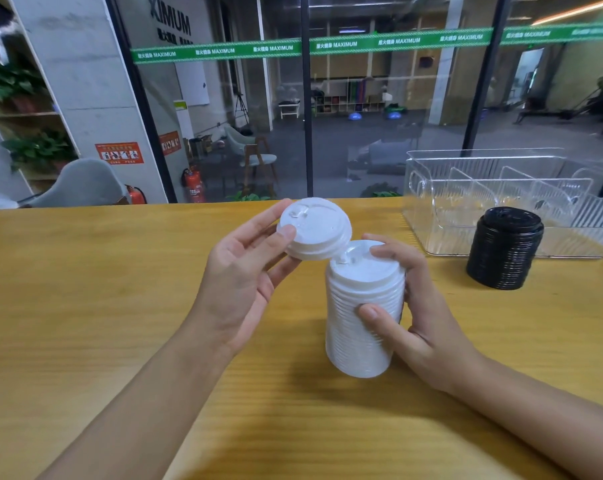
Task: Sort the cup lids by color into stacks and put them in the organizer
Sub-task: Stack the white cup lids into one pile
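A: White lid stack (360, 323), loose white lid (315, 230)?
B: Both matt plastic, stack's side ridged. Black lid stack (504, 251): glossier plastic.
A: Organizer (459, 202)?
B: Clear shiny plastic, ribbed walls. Table (85, 289): smooth wood-grain, low sheen.

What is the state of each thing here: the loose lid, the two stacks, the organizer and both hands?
single white lid, tilted, held just above the white stack, not seated on it.
white stack, leaning, gripped round its side.
black stack, standing on the table, untouched.
organizer, on the table behind the black stack, no lids visible inside.
left hand, pinches the single white lid.
right hand, grips the white stack.
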A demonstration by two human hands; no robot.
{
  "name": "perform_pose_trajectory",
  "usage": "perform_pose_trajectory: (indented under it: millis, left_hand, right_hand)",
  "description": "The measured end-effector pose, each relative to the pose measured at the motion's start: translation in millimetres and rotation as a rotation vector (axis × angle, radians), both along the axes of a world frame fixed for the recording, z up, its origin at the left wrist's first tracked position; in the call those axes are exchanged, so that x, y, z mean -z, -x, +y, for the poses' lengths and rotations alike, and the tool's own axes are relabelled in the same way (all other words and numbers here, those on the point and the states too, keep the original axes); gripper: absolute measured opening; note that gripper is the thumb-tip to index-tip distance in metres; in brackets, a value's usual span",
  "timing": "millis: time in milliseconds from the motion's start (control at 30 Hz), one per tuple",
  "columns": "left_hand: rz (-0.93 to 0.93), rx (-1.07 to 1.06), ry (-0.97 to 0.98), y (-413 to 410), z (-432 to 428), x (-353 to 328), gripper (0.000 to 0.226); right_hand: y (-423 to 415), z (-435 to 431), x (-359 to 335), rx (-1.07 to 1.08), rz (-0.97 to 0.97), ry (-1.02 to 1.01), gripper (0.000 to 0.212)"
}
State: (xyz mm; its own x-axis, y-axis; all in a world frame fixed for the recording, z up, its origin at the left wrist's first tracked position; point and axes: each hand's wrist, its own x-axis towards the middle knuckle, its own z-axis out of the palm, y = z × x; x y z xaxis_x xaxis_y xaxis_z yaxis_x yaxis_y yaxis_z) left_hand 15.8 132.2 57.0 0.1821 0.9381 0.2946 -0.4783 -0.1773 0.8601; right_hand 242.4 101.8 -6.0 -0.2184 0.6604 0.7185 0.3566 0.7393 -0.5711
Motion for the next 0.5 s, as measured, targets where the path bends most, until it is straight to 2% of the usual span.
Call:
perform_pose_trajectory:
  millis: [233,333,500]
  left_hand:
    - [0.261,0.000,-0.095,-11.9,-5.3,10.1,0.055]
    - [0.351,-0.024,-0.142,-15.7,-9.0,11.6,0.055]
    - [0.454,-0.076,-0.225,-16.7,-8.3,14.3,0.055]
  right_hand:
    - [-1.6,1.1,6.4,0.018,-0.003,-0.003,0.082]
    - [-2.2,1.6,5.3,0.032,-0.018,-0.001,0.085]
    - [-1.2,1.4,3.4,0.024,-0.012,-0.019,0.076]
